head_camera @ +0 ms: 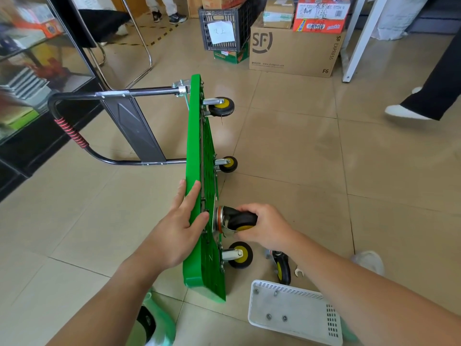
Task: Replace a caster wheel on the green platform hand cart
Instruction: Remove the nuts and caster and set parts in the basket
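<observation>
The green platform cart (197, 146) stands on its side on the floor, between the two hands. The left hand (182, 228) presses on its top face with straight fingers. The right hand (264, 228) grips a caster wheel (234, 219) against the underside.

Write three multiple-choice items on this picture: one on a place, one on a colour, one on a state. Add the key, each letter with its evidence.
1. The loose caster lies: A on the floor by the basket; B in the basket; C on a shelf.
2. The casters' hubs are: A red; B yellow; C white.
3. The right hand: A rests open; B holds a hammer; C grips a caster.
Key: 1 A, it lies on the floor outside the basket. 2 B, yellow shows on every one. 3 C, its fingers curl round it.
</observation>
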Demonstrator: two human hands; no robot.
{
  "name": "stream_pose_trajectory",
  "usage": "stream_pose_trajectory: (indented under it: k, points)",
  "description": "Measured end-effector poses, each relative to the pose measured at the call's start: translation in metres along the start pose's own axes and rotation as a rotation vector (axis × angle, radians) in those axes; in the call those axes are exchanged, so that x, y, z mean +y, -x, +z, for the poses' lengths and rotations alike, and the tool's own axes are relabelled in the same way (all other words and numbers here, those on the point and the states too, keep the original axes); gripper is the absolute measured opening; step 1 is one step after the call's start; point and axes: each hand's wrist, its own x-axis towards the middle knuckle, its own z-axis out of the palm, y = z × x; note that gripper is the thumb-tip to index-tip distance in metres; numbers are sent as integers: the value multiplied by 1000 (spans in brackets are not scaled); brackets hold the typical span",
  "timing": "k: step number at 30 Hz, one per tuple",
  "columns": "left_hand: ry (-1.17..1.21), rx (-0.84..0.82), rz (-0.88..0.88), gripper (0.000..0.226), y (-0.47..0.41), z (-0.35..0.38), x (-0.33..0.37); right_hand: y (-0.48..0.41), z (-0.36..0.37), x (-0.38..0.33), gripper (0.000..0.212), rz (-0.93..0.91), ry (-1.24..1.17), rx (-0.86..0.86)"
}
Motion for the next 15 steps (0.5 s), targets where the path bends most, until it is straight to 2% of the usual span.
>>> stream_pose_trajectory:
  k: [4, 12, 15]
  points:
    - [9, -1, 6, 68, 0, 0, 0, 2, -11, 8, 40, 27, -4, 49]
    - [47, 14, 9, 64, -5, 1, -2, 1, -10, 58, 41, 279, 15, 224]
    - [31, 39, 32, 62, -11, 0, -3, -3, 2, 76, 32, 373, 1, 277]
